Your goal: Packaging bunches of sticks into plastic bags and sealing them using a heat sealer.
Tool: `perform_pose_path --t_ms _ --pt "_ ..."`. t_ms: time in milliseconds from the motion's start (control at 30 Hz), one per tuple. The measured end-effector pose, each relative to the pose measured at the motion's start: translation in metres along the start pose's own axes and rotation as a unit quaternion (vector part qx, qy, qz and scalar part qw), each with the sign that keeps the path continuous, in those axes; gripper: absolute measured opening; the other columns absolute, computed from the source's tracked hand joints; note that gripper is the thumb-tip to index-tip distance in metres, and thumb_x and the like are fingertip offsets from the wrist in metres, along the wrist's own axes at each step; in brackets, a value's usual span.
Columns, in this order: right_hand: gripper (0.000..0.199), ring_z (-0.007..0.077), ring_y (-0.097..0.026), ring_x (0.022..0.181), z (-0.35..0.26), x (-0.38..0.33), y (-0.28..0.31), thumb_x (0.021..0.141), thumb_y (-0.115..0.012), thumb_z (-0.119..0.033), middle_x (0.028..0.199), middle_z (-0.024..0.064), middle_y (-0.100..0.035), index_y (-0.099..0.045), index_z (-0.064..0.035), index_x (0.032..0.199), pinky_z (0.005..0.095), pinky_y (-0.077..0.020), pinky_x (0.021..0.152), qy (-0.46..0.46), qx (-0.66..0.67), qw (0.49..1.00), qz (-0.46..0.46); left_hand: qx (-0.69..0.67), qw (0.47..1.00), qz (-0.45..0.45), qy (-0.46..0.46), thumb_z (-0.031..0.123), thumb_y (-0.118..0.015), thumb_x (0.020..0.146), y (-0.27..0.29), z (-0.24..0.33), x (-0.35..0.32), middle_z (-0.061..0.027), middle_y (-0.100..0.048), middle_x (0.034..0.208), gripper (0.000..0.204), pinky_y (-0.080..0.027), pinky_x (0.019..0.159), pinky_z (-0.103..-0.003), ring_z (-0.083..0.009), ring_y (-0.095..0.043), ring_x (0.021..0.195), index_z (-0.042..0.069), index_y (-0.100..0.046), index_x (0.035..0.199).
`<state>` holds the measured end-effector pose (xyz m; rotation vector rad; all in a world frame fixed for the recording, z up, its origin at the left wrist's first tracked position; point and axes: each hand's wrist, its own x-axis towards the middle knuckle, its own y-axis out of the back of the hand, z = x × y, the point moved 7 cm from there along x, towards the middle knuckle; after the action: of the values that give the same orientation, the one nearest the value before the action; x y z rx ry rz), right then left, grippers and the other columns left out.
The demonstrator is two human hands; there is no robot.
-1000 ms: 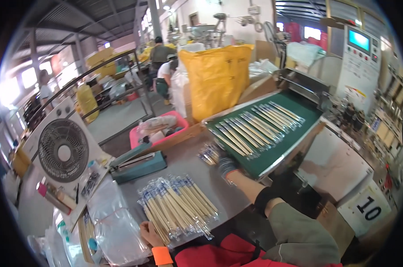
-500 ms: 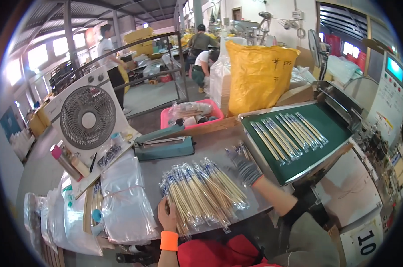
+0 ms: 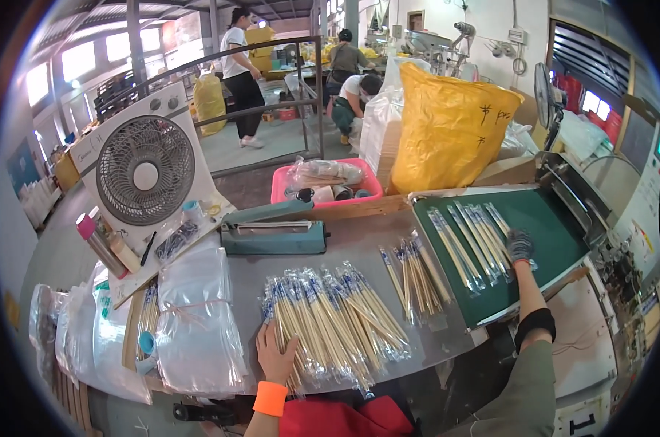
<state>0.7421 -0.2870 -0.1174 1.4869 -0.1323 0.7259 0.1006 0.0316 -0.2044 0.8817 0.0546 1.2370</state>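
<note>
My left hand (image 3: 274,355), with an orange wristband, rests flat on the near left edge of a large pile of wrapped chopstick packs (image 3: 333,326) on the grey table (image 3: 359,244). My right hand (image 3: 520,246), in a dark glove, reaches onto the green conveyor belt (image 3: 523,211) and touches the wrapped chopsticks (image 3: 469,239) lying in a row there. Whether it grips any of them I cannot tell. A smaller bunch of chopstick packs (image 3: 413,277) lies on the table between the pile and the belt.
A teal heat sealer (image 3: 273,234) sits behind the pile, a pink basket (image 3: 324,182) beyond it. A white fan (image 3: 145,170) stands far left, clear plastic bags (image 3: 196,320) lie near left. A yellow sack (image 3: 450,131) stands behind the belt. People work in the background.
The view has swung left and down. My right hand went from the table's edge onto the green belt. My left hand stays on the near edge of the big pile.
</note>
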Motion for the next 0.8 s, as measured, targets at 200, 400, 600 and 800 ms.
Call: perform_pose_path --t_ms 200,400,600,800 --pt "0.016 0.0364 -0.056 0.075 -0.166 -0.081 0.094 0.080 -0.047 -0.018 0.075 0.0174 -0.059 -0.061 -0.0084 0.077 0.0450 -0.0446 0.071 0.207 0.191 0.958 0.056 0.008 1.000 0.019 -0.007 0.028 -0.065 0.075 -0.007 -0.006 0.000 -0.0218 -0.042 0.124 0.061 -0.033 0.096 -0.043 -0.0386 -0.039 0.115 0.006 -0.041 0.127" --pt "0.044 0.0325 -0.053 0.104 -0.309 -0.156 0.099 0.080 -0.049 -0.039 0.110 0.0185 -0.057 -0.058 -0.0071 0.109 0.0416 -0.0392 0.091 0.248 0.179 0.939 -0.155 -0.085 0.994 0.051 0.044 0.020 -0.065 0.076 -0.025 0.016 -0.005 -0.0247 -0.039 0.125 0.062 -0.033 0.097 -0.042 -0.0377 -0.039 0.116 0.002 -0.037 0.128" --pt "0.047 0.0261 -0.041 0.122 -0.239 -0.071 -0.051 0.090 -0.026 -0.033 0.138 0.0099 -0.036 -0.034 -0.0162 0.134 0.0402 -0.0358 0.098 0.246 0.149 0.952 -0.102 -0.239 0.956 -0.009 0.172 0.026 -0.065 0.078 -0.052 -0.003 0.013 -0.0236 -0.041 0.123 0.068 -0.033 0.098 -0.038 -0.0341 -0.040 0.117 -0.007 -0.032 0.128" --pt "0.051 0.0282 -0.048 0.115 -0.383 -0.196 0.015 0.089 -0.035 -0.038 0.133 0.0139 -0.042 -0.035 -0.0118 0.133 0.0358 -0.0393 0.095 0.371 0.308 0.856 -0.186 -0.523 0.747 -0.181 0.368 0.025 -0.063 0.082 -0.038 0.008 0.019 -0.0092 -0.049 0.115 0.044 -0.038 0.091 -0.032 -0.0207 -0.049 0.104 -0.001 -0.048 0.113"
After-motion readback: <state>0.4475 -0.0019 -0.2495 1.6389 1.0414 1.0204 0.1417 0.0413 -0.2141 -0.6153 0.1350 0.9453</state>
